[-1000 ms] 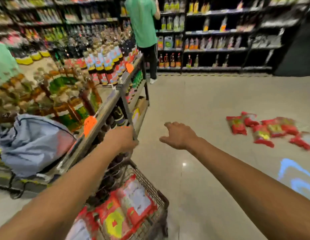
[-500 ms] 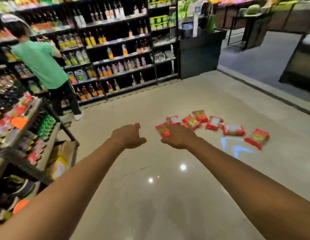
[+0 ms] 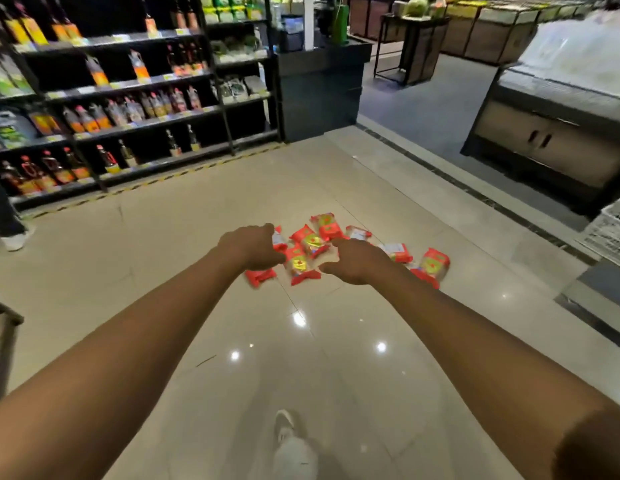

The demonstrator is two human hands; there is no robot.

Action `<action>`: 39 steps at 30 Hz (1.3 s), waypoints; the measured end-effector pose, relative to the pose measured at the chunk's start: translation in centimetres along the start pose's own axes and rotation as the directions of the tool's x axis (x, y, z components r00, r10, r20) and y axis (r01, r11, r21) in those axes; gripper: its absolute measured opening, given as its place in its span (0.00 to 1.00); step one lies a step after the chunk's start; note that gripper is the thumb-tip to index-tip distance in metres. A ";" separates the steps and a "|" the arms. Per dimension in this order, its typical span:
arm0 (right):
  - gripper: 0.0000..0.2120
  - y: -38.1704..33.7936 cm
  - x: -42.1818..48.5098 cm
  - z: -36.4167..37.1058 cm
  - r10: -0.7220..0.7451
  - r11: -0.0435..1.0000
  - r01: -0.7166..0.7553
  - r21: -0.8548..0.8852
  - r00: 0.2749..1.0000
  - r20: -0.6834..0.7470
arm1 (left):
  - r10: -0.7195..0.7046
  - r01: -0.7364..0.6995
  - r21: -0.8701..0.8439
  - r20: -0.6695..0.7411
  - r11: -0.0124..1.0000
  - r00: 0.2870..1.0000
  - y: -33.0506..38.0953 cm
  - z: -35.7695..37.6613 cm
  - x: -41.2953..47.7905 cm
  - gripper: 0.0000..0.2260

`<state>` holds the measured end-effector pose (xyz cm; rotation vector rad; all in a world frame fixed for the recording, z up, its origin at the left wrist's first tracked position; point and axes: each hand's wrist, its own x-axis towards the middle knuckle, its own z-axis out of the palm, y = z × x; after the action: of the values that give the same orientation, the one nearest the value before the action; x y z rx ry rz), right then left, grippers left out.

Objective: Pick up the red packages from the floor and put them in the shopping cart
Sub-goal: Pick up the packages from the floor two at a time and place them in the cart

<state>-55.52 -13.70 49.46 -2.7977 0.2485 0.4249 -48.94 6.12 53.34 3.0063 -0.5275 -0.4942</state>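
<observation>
Red packages (image 3: 306, 252) scattered on the floor (image 3: 163, 258) at frame centre, just beyond both hands. Left hand (image 3: 250, 247) loosely curled, right hand (image 3: 357, 260) half open, both empty, about equally near.

View: is swinging off the cart toward the red packages (image 3: 303, 252).
Hands: left hand (image 3: 253, 245) and right hand (image 3: 357, 261) are closing in on them, empty.

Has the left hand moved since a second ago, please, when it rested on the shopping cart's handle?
Yes. The left hand has left the cart and now reaches forward over the red plastic packages on the tiled floor.
</observation>
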 end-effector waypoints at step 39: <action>0.34 14.2 96.7 30.9 0.080 0.994 -0.106 0.007 0.789 0.609 | -0.471 0.589 -0.113 0.490 0.800 0.734 -23.4 35.8 88.7 0.32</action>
<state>24.37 -29.29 -12.83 -2.4441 0.2392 1.2927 26.23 -1.73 -9.81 2.7310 0.4156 -1.1918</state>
